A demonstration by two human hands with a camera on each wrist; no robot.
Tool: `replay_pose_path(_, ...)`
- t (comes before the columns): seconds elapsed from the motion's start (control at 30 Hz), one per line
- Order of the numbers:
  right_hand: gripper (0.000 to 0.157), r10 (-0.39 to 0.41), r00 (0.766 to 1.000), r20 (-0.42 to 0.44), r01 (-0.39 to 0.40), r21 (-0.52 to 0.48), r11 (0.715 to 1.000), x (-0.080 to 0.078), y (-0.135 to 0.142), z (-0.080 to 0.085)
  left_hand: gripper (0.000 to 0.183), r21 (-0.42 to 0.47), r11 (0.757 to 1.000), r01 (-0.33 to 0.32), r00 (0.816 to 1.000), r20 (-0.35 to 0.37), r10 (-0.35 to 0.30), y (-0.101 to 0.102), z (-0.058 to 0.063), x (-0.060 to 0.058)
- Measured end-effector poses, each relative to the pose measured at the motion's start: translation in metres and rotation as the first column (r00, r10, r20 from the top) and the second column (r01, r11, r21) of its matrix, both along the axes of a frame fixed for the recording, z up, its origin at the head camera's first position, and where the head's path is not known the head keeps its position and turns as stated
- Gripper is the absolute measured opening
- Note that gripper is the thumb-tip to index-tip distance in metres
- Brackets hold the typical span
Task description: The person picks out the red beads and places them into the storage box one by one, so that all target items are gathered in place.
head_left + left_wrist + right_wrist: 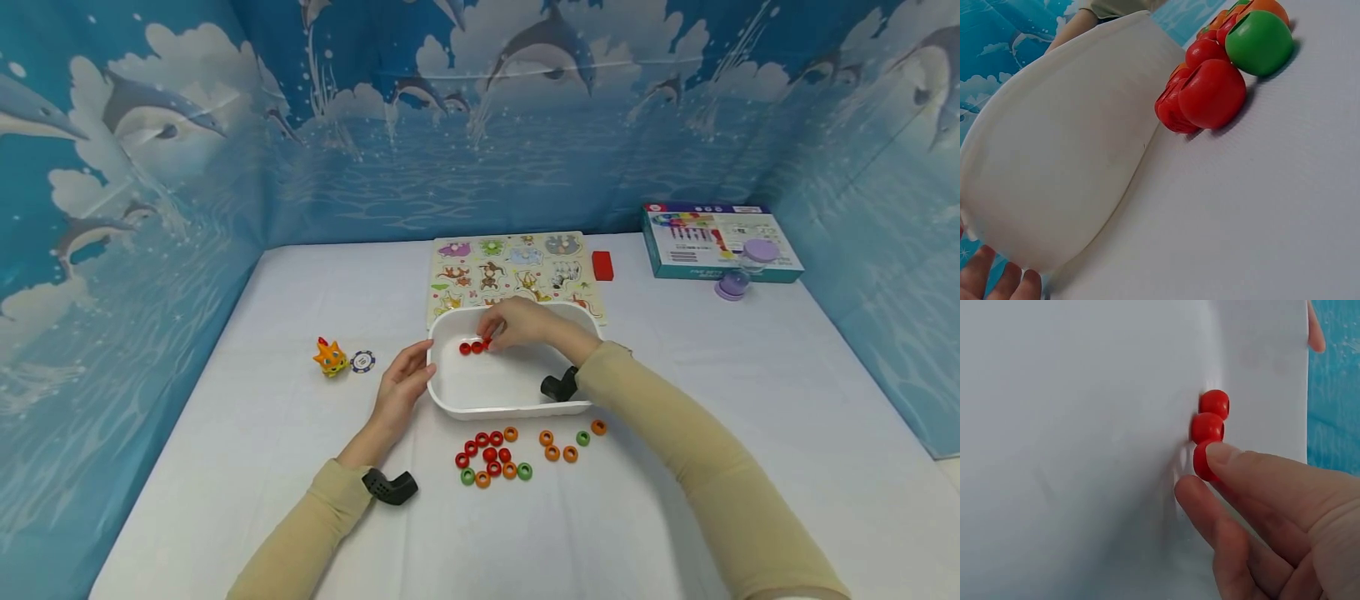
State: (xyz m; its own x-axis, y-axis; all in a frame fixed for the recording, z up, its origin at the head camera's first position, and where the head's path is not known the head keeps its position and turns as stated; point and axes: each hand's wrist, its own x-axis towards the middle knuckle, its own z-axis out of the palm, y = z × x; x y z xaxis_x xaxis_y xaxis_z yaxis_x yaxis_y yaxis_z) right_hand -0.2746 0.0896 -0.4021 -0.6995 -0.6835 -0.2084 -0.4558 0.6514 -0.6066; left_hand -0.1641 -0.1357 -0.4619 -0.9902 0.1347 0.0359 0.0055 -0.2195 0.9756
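My right hand (515, 322) reaches into a white tray (510, 411), pinching a red bead (1202, 461) between thumb and a finger. That bead sits at the end of a short row with two other red beads (1209, 428) on the tray floor, close by the wall. Against the tray's left end rests my left hand (401, 387), fingertips at the rim and outer side. In the left wrist view its fingers (1005, 281) show at the bottom corner, beside the tray's outer wall. In front of the tray lie several red, orange and green beads (490, 455) on the white cloth.
Behind the tray lies an animal puzzle board (517, 267), with a red block (602, 266) beside it. A printed box (720, 242) and a purple-capped container (733, 285) stand at back right. Left of the tray are an orange toy figure (330, 358) and a poker chip (363, 361).
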Motion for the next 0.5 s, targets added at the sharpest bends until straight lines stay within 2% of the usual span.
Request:
replay_pose_path(0.17,0.022,0.013,0.999,-0.045,-0.011,0.05,0.999,0.002,-0.001,-0.001,0.043,-0.002,1.0,-0.003,1.0,-0.004,0.003,0.0,-0.002,-0.001)
replay_pose_path(0.3,0.024,0.0,0.999,-0.035,0.001,0.031,1.0,0.004,0.001,0.004,0.043,0.007,1.0,-0.002,1.0,-0.01,0.003,0.0,-0.003,-0.001)
replay_pose_path(0.4,0.026,-0.013,0.999,-0.039,0.012,-0.014,1.0,0.007,0.007,0.014,0.044,0.019,1.0,0.002,1.0,-0.011,-0.002,0.0,-0.004,-0.001)
replay_pose_path(0.5,0.028,-0.028,0.999,-0.045,0.024,-0.078,0.997,0.016,0.016,0.031,0.045,0.024,1.0,0.002,1.0,-0.014,-0.002,0.0,-0.004,-0.001)
